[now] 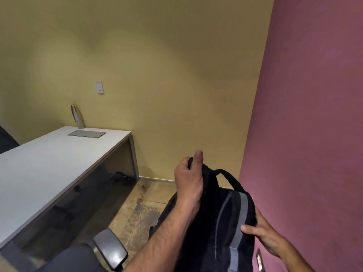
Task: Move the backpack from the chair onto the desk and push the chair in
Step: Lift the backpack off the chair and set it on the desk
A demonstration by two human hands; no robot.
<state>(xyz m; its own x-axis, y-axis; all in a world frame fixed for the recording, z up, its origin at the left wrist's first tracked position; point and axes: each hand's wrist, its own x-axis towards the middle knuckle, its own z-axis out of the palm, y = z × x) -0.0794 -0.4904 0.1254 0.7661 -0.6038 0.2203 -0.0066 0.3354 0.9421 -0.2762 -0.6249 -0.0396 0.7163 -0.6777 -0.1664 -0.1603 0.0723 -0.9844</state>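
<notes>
A black backpack (218, 222) with grey stripes hangs in the air at the lower right, off the chair. My left hand (189, 179) is closed around its top handle, thumb up. My right hand (263, 234) presses against the backpack's right side, fingers wrapped on the grey stripe. The white desk (45, 163) stretches along the left. Only a dark seat edge and one armrest of the chair (110, 248) show at the bottom, below and left of the backpack.
A metal bottle (76, 116) stands at the desk's far end beside a grey cable hatch (86, 133). A purple wall (306, 134) is close on the right, a yellow wall behind. Cables lie on the floor under the desk.
</notes>
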